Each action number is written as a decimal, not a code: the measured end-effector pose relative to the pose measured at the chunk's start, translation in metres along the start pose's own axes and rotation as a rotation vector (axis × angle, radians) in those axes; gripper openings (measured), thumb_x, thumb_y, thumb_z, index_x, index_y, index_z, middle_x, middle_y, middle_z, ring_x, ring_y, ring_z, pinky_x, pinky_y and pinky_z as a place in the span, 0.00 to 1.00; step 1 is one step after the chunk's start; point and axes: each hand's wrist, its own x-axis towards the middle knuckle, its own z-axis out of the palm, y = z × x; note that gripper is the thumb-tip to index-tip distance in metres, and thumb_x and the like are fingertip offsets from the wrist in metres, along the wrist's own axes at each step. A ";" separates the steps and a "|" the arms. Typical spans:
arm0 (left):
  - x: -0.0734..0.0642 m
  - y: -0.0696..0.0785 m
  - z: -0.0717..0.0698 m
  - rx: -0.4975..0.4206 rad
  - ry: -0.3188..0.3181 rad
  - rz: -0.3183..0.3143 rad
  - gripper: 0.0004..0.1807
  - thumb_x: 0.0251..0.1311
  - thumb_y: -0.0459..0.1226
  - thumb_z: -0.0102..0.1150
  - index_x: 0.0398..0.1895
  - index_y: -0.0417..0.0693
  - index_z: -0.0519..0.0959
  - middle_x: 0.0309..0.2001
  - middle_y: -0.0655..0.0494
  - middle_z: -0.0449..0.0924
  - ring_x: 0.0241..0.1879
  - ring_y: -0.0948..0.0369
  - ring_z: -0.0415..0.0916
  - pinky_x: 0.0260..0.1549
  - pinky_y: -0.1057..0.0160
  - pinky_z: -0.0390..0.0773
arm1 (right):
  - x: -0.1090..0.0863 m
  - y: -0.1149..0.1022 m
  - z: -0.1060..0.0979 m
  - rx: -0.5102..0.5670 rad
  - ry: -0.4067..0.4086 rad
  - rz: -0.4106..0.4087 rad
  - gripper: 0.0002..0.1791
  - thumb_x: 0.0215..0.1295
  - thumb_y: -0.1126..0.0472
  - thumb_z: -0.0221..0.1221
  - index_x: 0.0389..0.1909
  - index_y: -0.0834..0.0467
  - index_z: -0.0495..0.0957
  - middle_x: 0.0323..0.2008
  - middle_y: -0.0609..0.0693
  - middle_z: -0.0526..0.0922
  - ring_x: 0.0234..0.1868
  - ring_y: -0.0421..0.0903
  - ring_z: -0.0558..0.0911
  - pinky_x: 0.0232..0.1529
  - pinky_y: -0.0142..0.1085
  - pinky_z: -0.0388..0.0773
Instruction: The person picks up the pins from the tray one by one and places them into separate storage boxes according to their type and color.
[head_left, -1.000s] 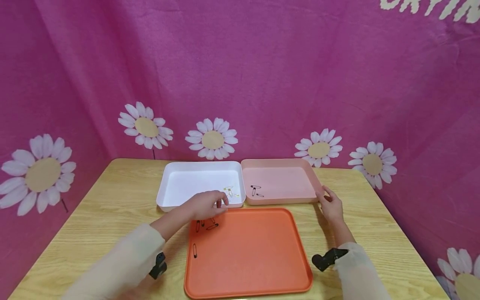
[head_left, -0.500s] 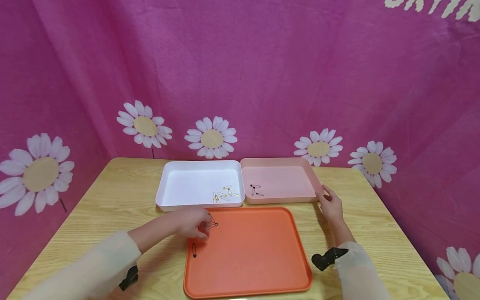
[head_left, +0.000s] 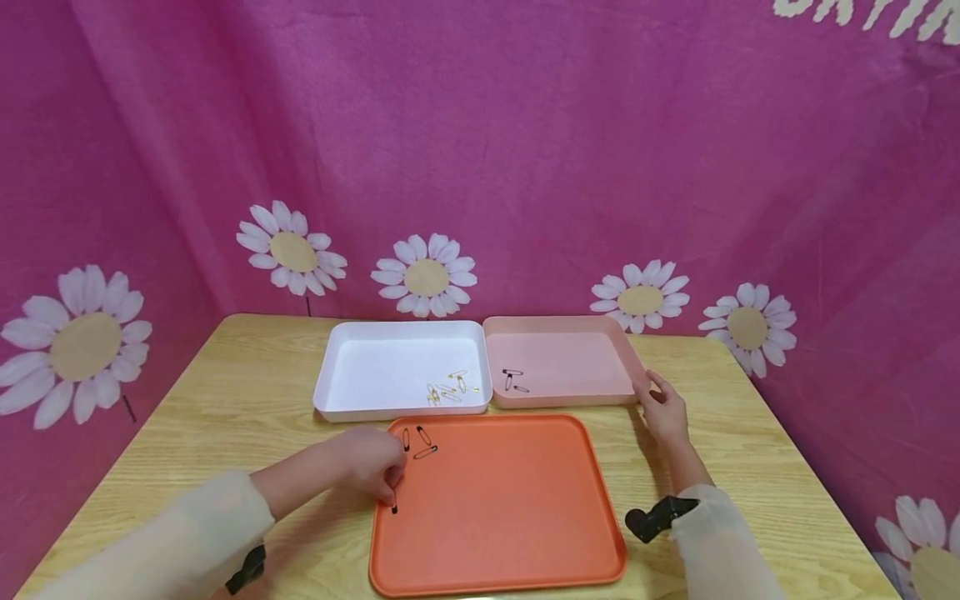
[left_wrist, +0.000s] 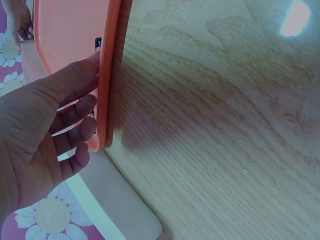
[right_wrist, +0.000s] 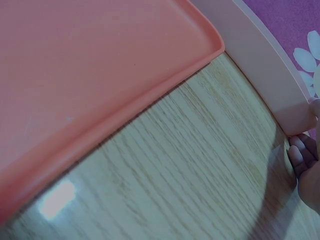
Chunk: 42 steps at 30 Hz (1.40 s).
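Orange tray beneath, the left hand pinches a black safety pin, best lifted straight up; the right hand grips the pink tray.

Pale lettering in slanting capitals stands on the magenta curtain, high above and to the right of the pink tray, its tops cut off by the head view's upper edge, so that what shows resembles "CRYIN" but cannot be read for certain.
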 end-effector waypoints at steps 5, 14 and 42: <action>0.004 0.000 0.003 0.022 0.030 0.015 0.14 0.43 0.46 0.72 0.16 0.56 0.74 0.19 0.67 0.68 0.22 0.68 0.65 0.25 0.69 0.67 | -0.001 0.001 0.000 -0.004 0.006 0.006 0.32 0.67 0.46 0.51 0.69 0.55 0.60 0.57 0.63 0.70 0.37 0.32 0.69 0.30 0.17 0.67; 0.005 -0.004 0.006 0.025 0.074 0.047 0.12 0.52 0.44 0.66 0.17 0.53 0.76 0.22 0.66 0.68 0.21 0.68 0.64 0.24 0.70 0.66 | -0.001 -0.003 -0.002 -0.010 -0.004 0.008 0.32 0.68 0.47 0.50 0.70 0.54 0.58 0.59 0.65 0.69 0.45 0.42 0.71 0.31 0.15 0.66; 0.011 -0.002 0.000 -0.230 0.085 0.020 0.07 0.47 0.32 0.57 0.17 0.52 0.73 0.19 0.66 0.67 0.21 0.69 0.62 0.24 0.71 0.64 | 0.000 -0.001 -0.001 -0.037 0.002 -0.006 0.33 0.67 0.46 0.51 0.69 0.55 0.59 0.58 0.66 0.70 0.49 0.46 0.72 0.32 0.16 0.65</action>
